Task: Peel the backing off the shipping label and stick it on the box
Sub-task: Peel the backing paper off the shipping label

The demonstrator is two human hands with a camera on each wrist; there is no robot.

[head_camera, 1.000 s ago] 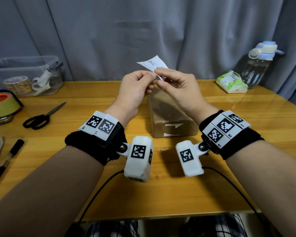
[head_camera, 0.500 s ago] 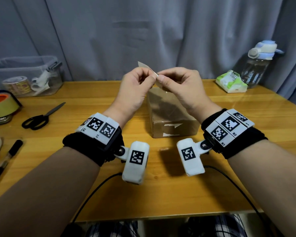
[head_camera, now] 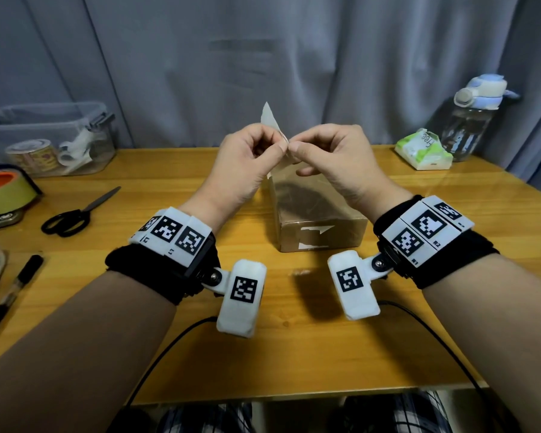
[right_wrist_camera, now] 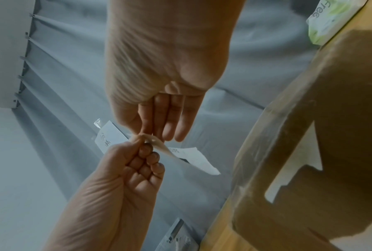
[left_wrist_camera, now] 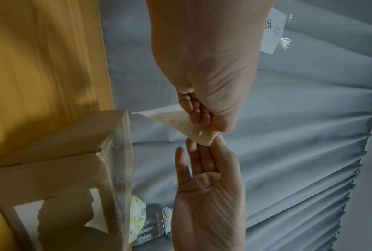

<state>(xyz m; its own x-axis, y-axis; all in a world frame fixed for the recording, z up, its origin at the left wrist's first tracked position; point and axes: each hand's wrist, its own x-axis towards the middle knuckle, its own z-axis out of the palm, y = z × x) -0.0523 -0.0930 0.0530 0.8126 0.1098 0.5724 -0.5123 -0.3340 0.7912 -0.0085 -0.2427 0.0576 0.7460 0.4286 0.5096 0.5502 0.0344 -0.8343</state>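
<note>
Shipping label sits raised in the air between the 2 hands, above the far end of the cardboard box, which rests on the wooden table. In the head view 1 pale corner of it sticks up above the knuckles and another edge hangs down toward the box top without clearly touching it. The left hand pinches the label between thumb and curled fingers; in the right wrist view its fingers are folded tight into the palm around the paper. The right hand meets it thumb-tip to thumb-tip and nips the same corner; the left wrist view shows its index finger and thumb closing on the label tip while the other 3 fingers lie fairly straight and loose. Whether backing and label have begun to part cannot be told.

Around them lie black scissors and a marker pen to the left, a clear plastic bin at the back left, a tissue pack and a water bottle at the back right.
</note>
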